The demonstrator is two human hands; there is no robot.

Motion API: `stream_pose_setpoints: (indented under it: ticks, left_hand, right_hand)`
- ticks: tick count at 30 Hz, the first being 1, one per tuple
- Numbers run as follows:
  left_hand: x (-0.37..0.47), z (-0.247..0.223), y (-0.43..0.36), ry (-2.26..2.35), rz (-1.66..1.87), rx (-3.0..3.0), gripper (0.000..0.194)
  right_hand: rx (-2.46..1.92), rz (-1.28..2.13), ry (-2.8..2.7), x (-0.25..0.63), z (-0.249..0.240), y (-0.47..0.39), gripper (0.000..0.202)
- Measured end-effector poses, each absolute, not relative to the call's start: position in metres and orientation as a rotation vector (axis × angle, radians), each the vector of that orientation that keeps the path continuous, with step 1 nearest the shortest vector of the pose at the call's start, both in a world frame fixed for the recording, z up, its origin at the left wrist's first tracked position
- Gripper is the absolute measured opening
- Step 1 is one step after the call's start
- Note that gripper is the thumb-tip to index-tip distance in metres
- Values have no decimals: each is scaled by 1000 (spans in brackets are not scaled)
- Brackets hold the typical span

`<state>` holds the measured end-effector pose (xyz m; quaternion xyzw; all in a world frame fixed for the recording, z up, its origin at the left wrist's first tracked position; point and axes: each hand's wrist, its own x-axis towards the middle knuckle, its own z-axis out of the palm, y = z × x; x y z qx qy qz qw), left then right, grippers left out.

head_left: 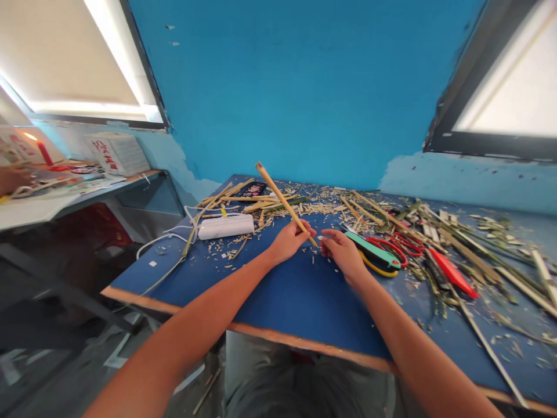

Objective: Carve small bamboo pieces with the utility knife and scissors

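A slim bamboo stick [281, 196] slants up and to the left above the table, its lower end inside the fingers of my left hand [290, 241]. Just right of that end is my right hand [342, 249], its fingers curled together. A tiny pale bit shows at those fingertips; whether they pinch it is hard to make out. Beside my right hand lies a green-and-black utility knife [373, 249]. Red-handled scissors [402, 244] rest right behind it, and a yellow handle [378, 267] shows under the knife.
The blue table [304, 307] carries bamboo shavings [322, 208] and split strips [470, 255]. A red-handled tool [452, 271] lies to the right. At left are a white power strip [226, 226] with its cord and a dark phone [253, 190]. A lit red candle [44, 154] burns on another table near someone's hand.
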<state>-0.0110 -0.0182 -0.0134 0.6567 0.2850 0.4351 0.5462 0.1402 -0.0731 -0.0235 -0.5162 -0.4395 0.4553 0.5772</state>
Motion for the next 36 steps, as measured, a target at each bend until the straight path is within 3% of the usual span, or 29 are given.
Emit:
stream_pose_setpoints:
  ticks: [10, 36]
  left_hand:
    - [-26, 7, -8, 578, 1122, 865, 12]
    - [-21, 3, -13, 545, 1040, 875, 8]
  right_hand:
    - [-1123, 1150, -1006, 135, -7, -83, 24]
    - [-1122, 1120, -1026, 133, -15, -81, 21]
